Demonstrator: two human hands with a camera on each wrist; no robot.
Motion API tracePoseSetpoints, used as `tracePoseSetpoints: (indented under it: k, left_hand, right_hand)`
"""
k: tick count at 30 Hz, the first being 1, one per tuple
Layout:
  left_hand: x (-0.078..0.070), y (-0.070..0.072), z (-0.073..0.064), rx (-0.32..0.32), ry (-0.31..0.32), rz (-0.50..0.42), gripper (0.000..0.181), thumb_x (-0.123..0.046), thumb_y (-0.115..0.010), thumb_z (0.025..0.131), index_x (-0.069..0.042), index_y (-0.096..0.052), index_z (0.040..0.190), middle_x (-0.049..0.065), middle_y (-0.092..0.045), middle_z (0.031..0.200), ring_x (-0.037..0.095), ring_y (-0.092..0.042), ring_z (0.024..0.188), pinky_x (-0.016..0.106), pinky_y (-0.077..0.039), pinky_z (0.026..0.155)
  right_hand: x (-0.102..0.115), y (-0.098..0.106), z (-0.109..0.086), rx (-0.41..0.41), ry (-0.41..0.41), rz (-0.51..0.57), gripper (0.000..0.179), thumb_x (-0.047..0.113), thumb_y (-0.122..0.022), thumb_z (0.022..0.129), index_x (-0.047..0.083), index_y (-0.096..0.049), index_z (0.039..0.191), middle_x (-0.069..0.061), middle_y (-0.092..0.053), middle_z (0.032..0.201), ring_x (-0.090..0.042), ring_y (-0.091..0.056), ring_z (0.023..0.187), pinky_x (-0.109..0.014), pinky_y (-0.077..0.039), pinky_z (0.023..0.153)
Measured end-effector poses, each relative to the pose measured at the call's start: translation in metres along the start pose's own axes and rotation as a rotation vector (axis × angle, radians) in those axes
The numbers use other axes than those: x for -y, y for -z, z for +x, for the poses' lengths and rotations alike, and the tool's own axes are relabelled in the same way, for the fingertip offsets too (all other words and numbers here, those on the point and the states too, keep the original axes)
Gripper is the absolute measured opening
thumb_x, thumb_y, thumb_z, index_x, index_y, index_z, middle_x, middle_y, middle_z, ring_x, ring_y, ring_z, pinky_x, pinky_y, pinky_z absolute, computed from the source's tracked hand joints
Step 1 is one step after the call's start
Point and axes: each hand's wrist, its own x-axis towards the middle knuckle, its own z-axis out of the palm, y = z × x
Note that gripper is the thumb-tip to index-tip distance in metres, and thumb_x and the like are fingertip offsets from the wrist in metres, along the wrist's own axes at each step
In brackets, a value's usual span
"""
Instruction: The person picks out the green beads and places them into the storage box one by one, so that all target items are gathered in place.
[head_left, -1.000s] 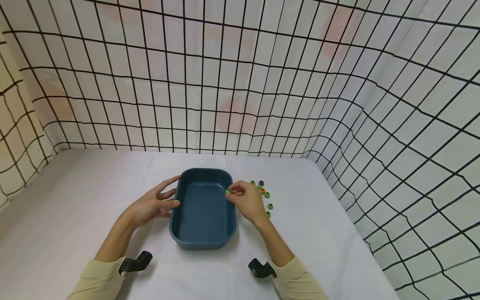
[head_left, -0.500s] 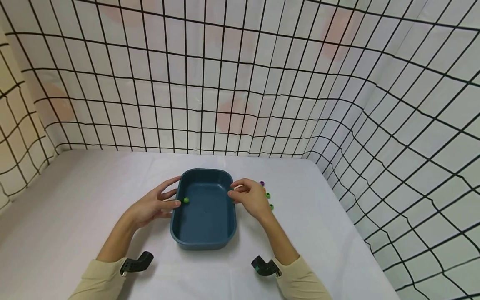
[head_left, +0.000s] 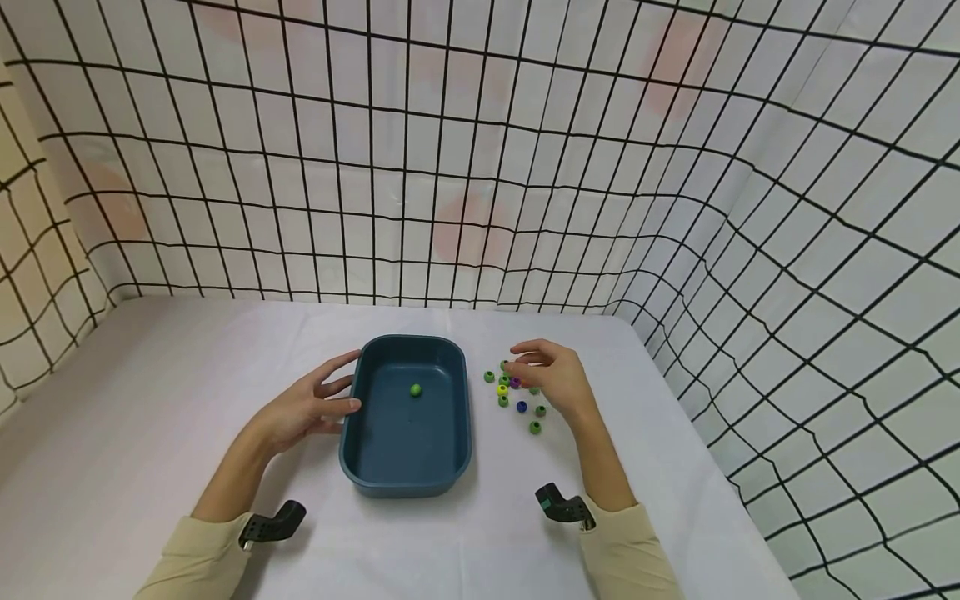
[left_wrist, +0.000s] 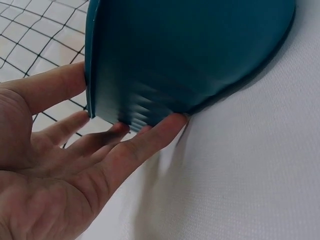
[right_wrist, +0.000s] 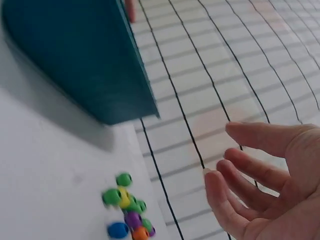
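A deep blue rectangular bin (head_left: 405, 490) stands mid-table, with one green bead (head_left: 416, 390) on its floor. My left hand (head_left: 303, 407) rests against the bin's left side, fingers extended and touching the wall, as the left wrist view confirms at the bin wall (left_wrist: 190, 45). To the right of the bin lies a loose cluster of small beads: several green, a yellow bead (head_left: 502, 390), a blue bead (head_left: 522, 407), a purple bead (head_left: 515, 382) and an orange bead (right_wrist: 140, 233). My right hand (head_left: 558, 379) hovers over them, fingers loosely bent, thumb apart, holding nothing.
A white cloth (head_left: 187, 358) covers the table. Black grid netting (head_left: 450, 167) over white sheeting rises behind and at both sides. A black wrist camera (head_left: 276, 523) sits on the left sleeve, and another wrist camera (head_left: 562, 507) on the right one.
The right hand has let go of a green bead, which rolled inside the bin, and has moved right from the rim to above the loose beads. The left hand stays at the bin.
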Motion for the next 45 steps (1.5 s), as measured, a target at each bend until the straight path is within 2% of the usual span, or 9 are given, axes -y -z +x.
tracePoseSetpoints:
  k: [2,6,10,15,22,29,34,40,45]
  left_hand:
    - [0.000,0.000,0.000,0.001,0.000,-0.001,0.088,-0.010,-0.067,0.096,-0.024,-0.012,0.164,0.028,-0.008,0.168,0.056,-0.033,0.143,0.059,-0.052,0.096]
    - [-0.001,0.000,-0.002,0.003,-0.003,-0.006,0.088,-0.010,-0.067,0.096,-0.023,-0.012,0.165,0.028,-0.007,0.167,0.056,-0.033,0.143,0.059,-0.053,0.096]
    - [-0.002,0.000,-0.003,0.007,-0.006,-0.007,0.090,-0.011,-0.068,0.095,-0.023,-0.012,0.165,0.029,-0.007,0.167,0.056,-0.033,0.143,0.059,-0.053,0.096]
    - [-0.001,0.001,-0.003,0.005,-0.002,0.000,0.091,-0.013,-0.070,0.095,-0.024,-0.013,0.165,0.029,-0.007,0.167,0.056,-0.033,0.143,0.058,-0.053,0.096]
    - [0.000,0.002,-0.003,0.014,0.000,-0.020,0.088,-0.011,-0.069,0.096,-0.024,-0.015,0.164,0.027,-0.007,0.168,0.054,-0.035,0.143,0.058,-0.053,0.097]
    - [-0.002,0.002,-0.004,0.019,-0.003,-0.026,0.090,-0.013,-0.070,0.095,-0.024,-0.014,0.164,0.028,-0.006,0.168,0.054,-0.036,0.142,0.056,-0.054,0.097]
    - [-0.003,0.000,-0.003,0.014,0.003,-0.024,0.090,-0.013,-0.070,0.095,-0.024,-0.014,0.165,0.028,-0.007,0.168,0.054,-0.037,0.142,0.056,-0.054,0.097]
    - [-0.004,-0.002,-0.004,0.011,0.004,-0.016,0.089,-0.014,-0.070,0.095,-0.024,-0.014,0.164,0.028,-0.008,0.167,0.053,-0.038,0.142,0.056,-0.053,0.097]
    - [-0.004,-0.001,-0.004,0.007,0.001,-0.015,0.089,-0.014,-0.070,0.095,-0.024,-0.015,0.164,0.028,-0.008,0.167,0.053,-0.037,0.142,0.056,-0.053,0.097]
  right_hand:
    - [-0.004,0.009,0.002,0.018,-0.021,0.006,0.037,0.027,-0.078,0.090,0.009,-0.070,0.122,-0.012,-0.073,0.115,-0.036,-0.071,0.103,-0.054,-0.056,0.093]
    - [-0.014,0.023,0.005,0.051,-0.062,0.002,0.038,0.024,-0.076,0.092,0.005,-0.069,0.124,-0.014,-0.072,0.119,-0.041,-0.068,0.111,-0.046,-0.058,0.092]
    - [-0.024,0.034,0.007,0.083,-0.093,-0.033,0.036,0.020,-0.074,0.093,0.003,-0.069,0.124,-0.017,-0.070,0.124,-0.034,-0.070,0.108,-0.040,-0.059,0.091]
    - [-0.036,0.043,0.009,0.137,-0.132,-0.083,0.033,0.017,-0.073,0.093,0.006,-0.070,0.123,-0.020,-0.067,0.130,-0.022,-0.071,0.101,-0.041,-0.057,0.095]
    - [-0.053,0.045,0.011,0.183,-0.208,-0.083,0.033,0.010,-0.072,0.091,0.005,-0.070,0.124,-0.016,-0.068,0.127,-0.022,-0.068,0.104,-0.041,-0.056,0.094]
    - [-0.069,0.042,0.014,0.207,-0.291,-0.053,0.033,0.005,-0.073,0.087,0.006,-0.073,0.120,-0.013,-0.070,0.121,-0.020,-0.068,0.097,-0.038,-0.058,0.090]
    - [-0.074,0.042,0.014,0.244,-0.300,-0.057,0.033,0.002,-0.075,0.084,0.006,-0.074,0.116,-0.011,-0.072,0.112,-0.020,-0.067,0.097,-0.035,-0.057,0.088]
    - [-0.075,0.043,0.014,0.281,-0.284,-0.074,0.031,0.001,-0.076,0.082,0.007,-0.075,0.113,-0.008,-0.072,0.111,-0.020,-0.065,0.099,-0.035,-0.056,0.089]
    - [-0.075,0.041,0.014,0.280,-0.288,-0.086,0.030,0.000,-0.076,0.081,0.007,-0.076,0.110,-0.007,-0.073,0.110,-0.020,-0.065,0.097,-0.034,-0.055,0.088]
